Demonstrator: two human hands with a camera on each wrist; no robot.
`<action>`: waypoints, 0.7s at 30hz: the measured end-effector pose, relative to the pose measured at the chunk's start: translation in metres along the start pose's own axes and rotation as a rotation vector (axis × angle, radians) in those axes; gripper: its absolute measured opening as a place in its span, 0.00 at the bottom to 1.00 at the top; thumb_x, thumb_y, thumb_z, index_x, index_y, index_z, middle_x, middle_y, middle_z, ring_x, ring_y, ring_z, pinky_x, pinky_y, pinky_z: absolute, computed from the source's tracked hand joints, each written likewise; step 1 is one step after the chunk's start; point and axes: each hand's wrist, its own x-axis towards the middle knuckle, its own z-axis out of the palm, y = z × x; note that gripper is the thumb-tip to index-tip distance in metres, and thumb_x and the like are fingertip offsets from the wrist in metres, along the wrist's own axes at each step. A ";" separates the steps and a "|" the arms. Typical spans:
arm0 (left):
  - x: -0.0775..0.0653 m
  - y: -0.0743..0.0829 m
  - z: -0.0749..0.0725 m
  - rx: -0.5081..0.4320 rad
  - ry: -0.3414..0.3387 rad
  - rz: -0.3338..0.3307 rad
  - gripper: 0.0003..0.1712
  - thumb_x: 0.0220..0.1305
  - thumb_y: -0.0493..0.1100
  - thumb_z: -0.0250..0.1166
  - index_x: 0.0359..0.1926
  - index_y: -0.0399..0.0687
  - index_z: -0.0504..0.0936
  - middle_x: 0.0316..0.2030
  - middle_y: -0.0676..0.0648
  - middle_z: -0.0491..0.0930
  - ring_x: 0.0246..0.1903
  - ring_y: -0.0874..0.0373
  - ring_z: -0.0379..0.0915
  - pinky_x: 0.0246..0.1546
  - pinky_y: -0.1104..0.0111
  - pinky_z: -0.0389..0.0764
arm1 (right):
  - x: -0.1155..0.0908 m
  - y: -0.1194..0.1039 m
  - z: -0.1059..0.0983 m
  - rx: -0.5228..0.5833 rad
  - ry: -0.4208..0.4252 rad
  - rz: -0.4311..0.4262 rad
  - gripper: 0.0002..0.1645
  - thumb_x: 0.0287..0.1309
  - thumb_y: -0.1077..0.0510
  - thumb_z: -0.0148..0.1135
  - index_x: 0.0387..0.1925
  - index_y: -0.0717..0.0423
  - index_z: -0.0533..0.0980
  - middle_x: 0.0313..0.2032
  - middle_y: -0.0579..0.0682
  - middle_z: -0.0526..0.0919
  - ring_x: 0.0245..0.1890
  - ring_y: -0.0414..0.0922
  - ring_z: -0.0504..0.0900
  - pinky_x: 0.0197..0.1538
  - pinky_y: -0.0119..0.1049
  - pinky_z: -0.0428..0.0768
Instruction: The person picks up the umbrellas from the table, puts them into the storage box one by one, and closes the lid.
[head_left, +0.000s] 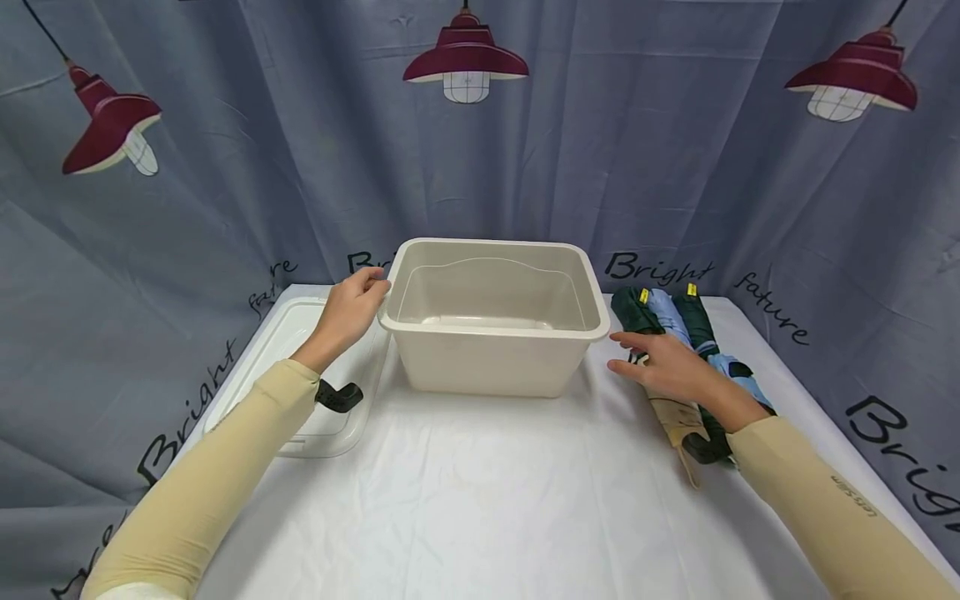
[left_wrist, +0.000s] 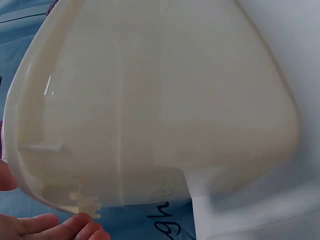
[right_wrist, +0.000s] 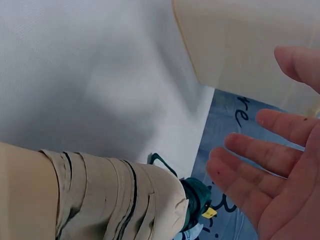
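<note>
A beige plastic bin [head_left: 487, 362] stands upright on the white table with its open top facing up. My left hand [head_left: 352, 308] is at the bin's left rim. In the left wrist view its loosely bent fingers [left_wrist: 55, 229] lie by the rim's corner, with the thumb on the other side; firm contact cannot be told. Beside the right rim, my right hand [head_left: 667, 362] is spread, apart from the bin, with nothing in its fingers [right_wrist: 265, 155]. Under and beside that hand lie several folded umbrellas, among them a beige one [right_wrist: 115, 195] and a light blue one [head_left: 667, 312].
A flat, pale lid [head_left: 322, 429] lies on the table's left side, partly behind my left arm. Behind the white table [head_left: 480, 500] hangs a grey-blue curtain [head_left: 637, 167] printed with red lamps and lettering.
</note>
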 end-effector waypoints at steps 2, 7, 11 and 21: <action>0.006 0.004 0.003 0.004 -0.008 -0.010 0.33 0.75 0.54 0.50 0.73 0.42 0.66 0.63 0.37 0.76 0.62 0.43 0.74 0.60 0.50 0.75 | 0.000 0.000 0.001 0.007 -0.002 -0.002 0.46 0.65 0.32 0.59 0.71 0.59 0.68 0.63 0.63 0.77 0.58 0.61 0.79 0.53 0.58 0.80; 0.018 0.009 0.009 0.035 -0.024 -0.042 0.34 0.72 0.50 0.54 0.74 0.40 0.64 0.62 0.36 0.76 0.61 0.42 0.75 0.60 0.51 0.75 | 0.001 0.001 0.003 0.016 0.003 -0.026 0.43 0.66 0.36 0.60 0.70 0.61 0.69 0.63 0.64 0.77 0.58 0.60 0.79 0.53 0.56 0.81; 0.024 0.009 0.010 0.062 -0.062 -0.053 0.35 0.70 0.44 0.55 0.75 0.40 0.62 0.61 0.37 0.77 0.59 0.42 0.76 0.58 0.51 0.76 | 0.001 0.001 0.004 0.021 0.010 -0.037 0.42 0.66 0.38 0.61 0.69 0.63 0.70 0.63 0.64 0.77 0.58 0.61 0.80 0.52 0.55 0.81; 0.024 0.013 0.004 0.099 -0.149 -0.018 0.38 0.67 0.40 0.52 0.77 0.40 0.58 0.66 0.34 0.73 0.63 0.42 0.73 0.59 0.51 0.76 | -0.004 0.005 0.004 0.030 0.007 -0.014 0.40 0.66 0.40 0.61 0.67 0.66 0.71 0.59 0.67 0.79 0.53 0.61 0.82 0.49 0.55 0.82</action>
